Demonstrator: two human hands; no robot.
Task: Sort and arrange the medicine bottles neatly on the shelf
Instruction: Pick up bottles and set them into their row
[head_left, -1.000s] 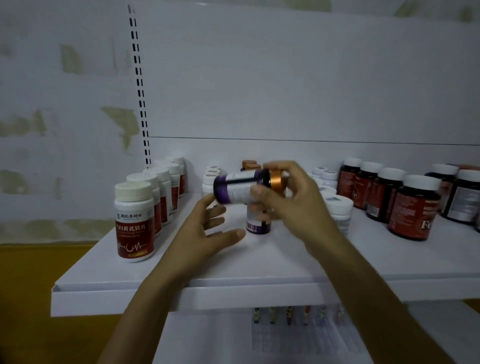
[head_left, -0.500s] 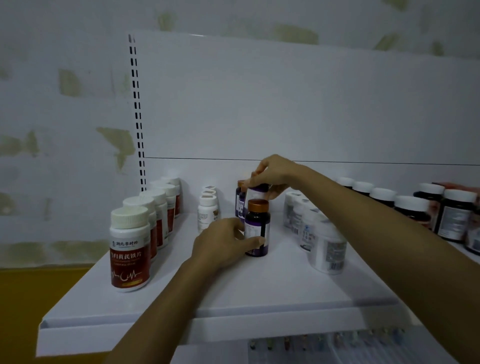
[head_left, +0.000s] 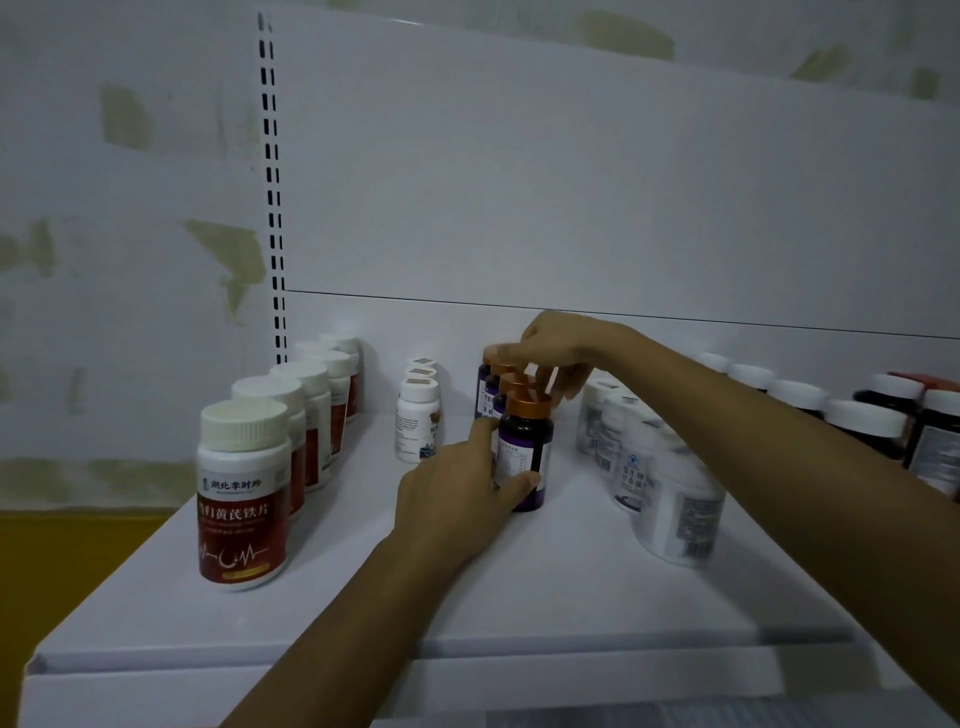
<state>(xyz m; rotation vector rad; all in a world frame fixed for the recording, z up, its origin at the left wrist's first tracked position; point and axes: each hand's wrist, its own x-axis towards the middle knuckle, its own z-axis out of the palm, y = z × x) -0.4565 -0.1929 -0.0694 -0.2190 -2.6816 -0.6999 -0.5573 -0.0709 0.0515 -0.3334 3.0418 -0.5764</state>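
A row of dark purple bottles with orange caps runs back from the middle of the white shelf (head_left: 519, 597). My left hand (head_left: 457, 493) grips the front purple bottle (head_left: 527, 447) around its lower body as it stands upright. My right hand (head_left: 561, 353) reaches over from the right and its fingers pinch the orange cap of a bottle (head_left: 511, 382) just behind the front one. The bottles further back in that row are mostly hidden by my right hand.
A row of white bottles with red labels (head_left: 241, 493) lines the left side. Small white bottles (head_left: 418, 421) stand left of the purple row, larger white ones (head_left: 675, 504) to its right, and dark bottles with white caps (head_left: 862, 421) at far right.
A second ago my right hand held a purple bottle sideways in the air; it now stands in the row behind the front bottle. My left hand has closed around the front bottle.
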